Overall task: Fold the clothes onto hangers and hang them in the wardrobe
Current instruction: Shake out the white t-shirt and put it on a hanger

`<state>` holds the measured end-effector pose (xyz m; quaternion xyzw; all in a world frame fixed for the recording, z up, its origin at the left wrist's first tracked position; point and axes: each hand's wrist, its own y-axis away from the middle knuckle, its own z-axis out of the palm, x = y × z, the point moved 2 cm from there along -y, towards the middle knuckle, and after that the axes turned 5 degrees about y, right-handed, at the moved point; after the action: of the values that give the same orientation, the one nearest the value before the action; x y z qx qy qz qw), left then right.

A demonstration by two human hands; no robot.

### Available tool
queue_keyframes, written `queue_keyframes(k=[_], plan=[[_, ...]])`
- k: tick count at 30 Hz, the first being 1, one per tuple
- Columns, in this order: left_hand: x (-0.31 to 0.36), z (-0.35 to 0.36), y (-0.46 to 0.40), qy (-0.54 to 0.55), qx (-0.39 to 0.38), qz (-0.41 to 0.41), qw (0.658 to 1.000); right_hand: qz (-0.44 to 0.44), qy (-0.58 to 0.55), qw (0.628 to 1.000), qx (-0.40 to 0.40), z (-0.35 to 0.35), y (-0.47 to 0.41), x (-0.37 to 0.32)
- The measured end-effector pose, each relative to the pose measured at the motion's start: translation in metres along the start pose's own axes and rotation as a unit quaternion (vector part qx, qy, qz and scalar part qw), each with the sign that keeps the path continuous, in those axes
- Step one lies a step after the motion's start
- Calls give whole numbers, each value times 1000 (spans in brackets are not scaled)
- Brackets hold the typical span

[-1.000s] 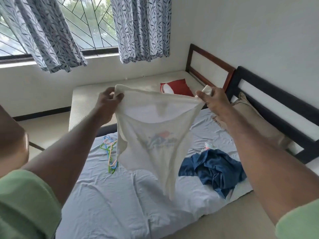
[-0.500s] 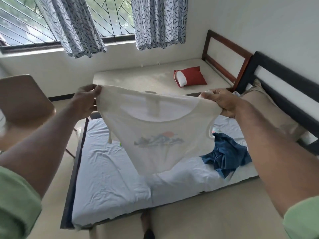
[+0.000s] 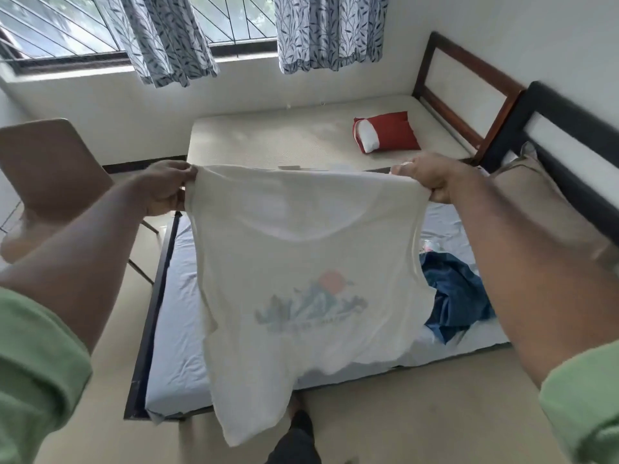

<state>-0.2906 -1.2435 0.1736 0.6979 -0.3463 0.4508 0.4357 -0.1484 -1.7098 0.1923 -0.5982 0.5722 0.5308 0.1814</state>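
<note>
Daylight from a barred window [image 3: 83, 31] with leaf-print curtains [image 3: 167, 38] fell on two low beds. Above the nearer bed [image 3: 177, 316] a cream T-shirt [image 3: 301, 262] hung spread in the air, its top edge level, its long axis running straight down toward the floor. Its faint mountain-and-sun print [image 3: 315, 306] showed through the fabric; the wording beneath was too blurred to read. The left hand [image 3: 167, 189] pinched one top corner, the right hand [image 3: 432, 179] gripped the other. A blue garment [image 3: 455, 306] lay crumpled on the sheet.
</note>
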Motion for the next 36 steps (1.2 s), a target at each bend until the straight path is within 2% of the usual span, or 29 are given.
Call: queue_keyframes(k=[5, 9, 12, 17, 20, 32, 36], plan=[[-63, 41, -64, -16, 38, -35, 999, 13, 79, 986, 146, 50, -101, 66], [-128, 58, -147, -61, 75, -55, 994, 21, 137, 971, 194, 82, -175, 112], [-169, 73, -209, -86, 70, -75, 991, 24, 141, 969, 202, 100, -227, 139], [-229, 96, -301, -140, 61, -64, 986, 20, 141, 964, 224, 118, -309, 187], [-260, 115, -343, -160, 92, -83, 979, 18, 138, 965, 220, 126, -359, 219], [-365, 172, -476, -177, 142, -133, 965, 40, 144, 978, 142, 145, -543, 336], [-399, 207, -478, -217, 145, -160, 952, 71, 139, 970, 187, 150, -574, 384]])
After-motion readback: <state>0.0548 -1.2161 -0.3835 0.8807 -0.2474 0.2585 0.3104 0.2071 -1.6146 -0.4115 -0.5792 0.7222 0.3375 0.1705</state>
